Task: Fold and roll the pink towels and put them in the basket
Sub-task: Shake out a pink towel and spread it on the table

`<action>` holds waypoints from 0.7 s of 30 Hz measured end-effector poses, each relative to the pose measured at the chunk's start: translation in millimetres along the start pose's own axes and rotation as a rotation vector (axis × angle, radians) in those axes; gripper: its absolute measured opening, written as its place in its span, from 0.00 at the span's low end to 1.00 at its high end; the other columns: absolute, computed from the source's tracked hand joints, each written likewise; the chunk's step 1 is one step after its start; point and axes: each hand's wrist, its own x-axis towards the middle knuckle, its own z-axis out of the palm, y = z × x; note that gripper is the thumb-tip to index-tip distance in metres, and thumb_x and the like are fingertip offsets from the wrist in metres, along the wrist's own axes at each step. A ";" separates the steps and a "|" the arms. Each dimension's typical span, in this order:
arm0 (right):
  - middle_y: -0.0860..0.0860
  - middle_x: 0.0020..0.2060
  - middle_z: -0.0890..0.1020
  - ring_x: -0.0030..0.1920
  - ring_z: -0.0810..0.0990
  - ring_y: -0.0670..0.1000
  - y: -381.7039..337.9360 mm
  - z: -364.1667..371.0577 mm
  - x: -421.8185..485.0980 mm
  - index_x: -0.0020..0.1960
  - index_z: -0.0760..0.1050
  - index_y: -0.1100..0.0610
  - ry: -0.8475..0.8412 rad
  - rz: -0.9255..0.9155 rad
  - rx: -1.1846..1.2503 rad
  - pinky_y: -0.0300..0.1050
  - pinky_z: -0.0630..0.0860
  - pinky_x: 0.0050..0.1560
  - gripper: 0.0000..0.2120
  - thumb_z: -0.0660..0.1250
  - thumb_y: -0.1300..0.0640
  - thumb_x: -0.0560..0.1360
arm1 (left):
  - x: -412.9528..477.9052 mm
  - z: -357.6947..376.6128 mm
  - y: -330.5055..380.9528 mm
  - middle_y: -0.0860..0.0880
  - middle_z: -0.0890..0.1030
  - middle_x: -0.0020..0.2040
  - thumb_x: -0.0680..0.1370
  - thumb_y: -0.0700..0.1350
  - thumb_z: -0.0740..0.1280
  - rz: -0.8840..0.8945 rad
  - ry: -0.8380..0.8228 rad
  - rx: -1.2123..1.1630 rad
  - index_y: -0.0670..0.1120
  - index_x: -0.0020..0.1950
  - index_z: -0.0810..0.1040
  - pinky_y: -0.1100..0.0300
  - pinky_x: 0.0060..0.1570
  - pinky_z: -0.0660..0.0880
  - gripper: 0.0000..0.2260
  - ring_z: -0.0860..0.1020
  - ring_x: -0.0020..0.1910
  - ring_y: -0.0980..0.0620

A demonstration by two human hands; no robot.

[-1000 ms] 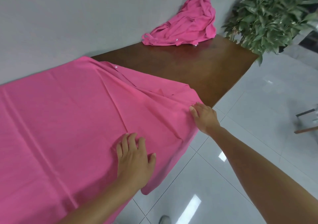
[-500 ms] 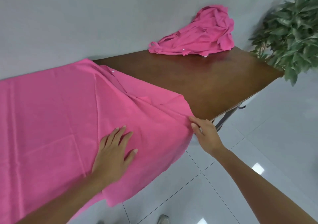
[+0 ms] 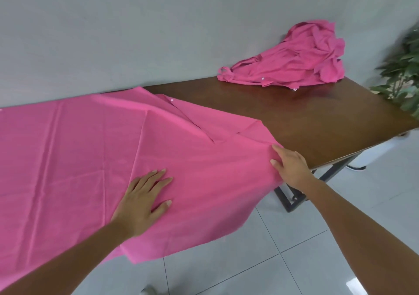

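— What is the left hand (image 3: pixel 145 195) doing?

— Its grip is wide apart: the fingers are straight and spread, and the palm lies flat on the spread towel (image 3: pixel 79 158). It holds nothing.

— And the right hand (image 3: pixel 291 165)?

— It sits to the right of the left one and a little farther out, at the towel's right edge. Its grip seems clamped on that edge, with thumb and forefinger closed on the cloth. The other fingers are hidden behind the hand, so I say that with some caution.

— Where does the towel lie?

— Under both hands. From the left grip it stretches leftward over the worktop (image 3: pixel 306 118) and back to the wall. Nearer than the hands, its front part hangs off the worktop's edge above the tiled floor (image 3: pixel 294 249). A crease runs away from the right grip toward the wall.

— Anything else pink?

— A crumpled towel (image 3: pixel 294 61), well beyond the right grip, is heaped at the worktop's far end against the wall, apart from the spread one. Right of it stands a leafy plant (image 3: pixel 405 72), blurred at the picture's edge.
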 end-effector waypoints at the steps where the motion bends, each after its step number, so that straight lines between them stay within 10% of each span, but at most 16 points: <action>1: 0.53 0.74 0.71 0.75 0.67 0.54 0.8 -0.9 4.9 0.80 0.59 0.53 -0.008 -0.002 -0.009 0.54 0.54 0.78 0.26 0.59 0.50 0.84 | 0.2 0.0 0.6 0.54 0.59 0.81 0.82 0.65 0.51 0.001 -0.002 -0.001 0.56 0.80 0.63 0.48 0.77 0.56 0.29 0.58 0.80 0.50; 7: 0.52 0.79 0.64 0.78 0.61 0.53 -8.2 6.5 16.5 0.79 0.60 0.56 -0.009 0.016 -0.052 0.54 0.54 0.79 0.24 0.56 0.54 0.85 | 5.1 3.3 -0.7 0.57 0.61 0.81 0.81 0.66 0.54 0.001 0.024 -0.098 0.56 0.79 0.65 0.56 0.77 0.51 0.28 0.59 0.79 0.53; 12: 0.62 0.74 0.69 0.74 0.65 0.64 -41.2 24.4 -18.9 0.74 0.67 0.65 0.302 0.147 0.154 0.61 0.63 0.73 0.22 0.62 0.58 0.82 | 5.8 -12.2 -26.1 0.56 0.63 0.80 0.82 0.62 0.56 -0.055 0.139 -0.200 0.52 0.78 0.68 0.48 0.75 0.60 0.27 0.62 0.78 0.54; 21: 0.60 0.81 0.52 0.81 0.49 0.59 -52.3 49.3 -34.5 0.82 0.51 0.62 0.145 0.202 0.042 0.53 0.45 0.79 0.41 0.44 0.33 0.82 | -1.8 -12.4 -51.7 0.53 0.57 0.82 0.82 0.65 0.51 -0.205 0.097 -0.128 0.53 0.83 0.54 0.50 0.78 0.53 0.32 0.57 0.80 0.52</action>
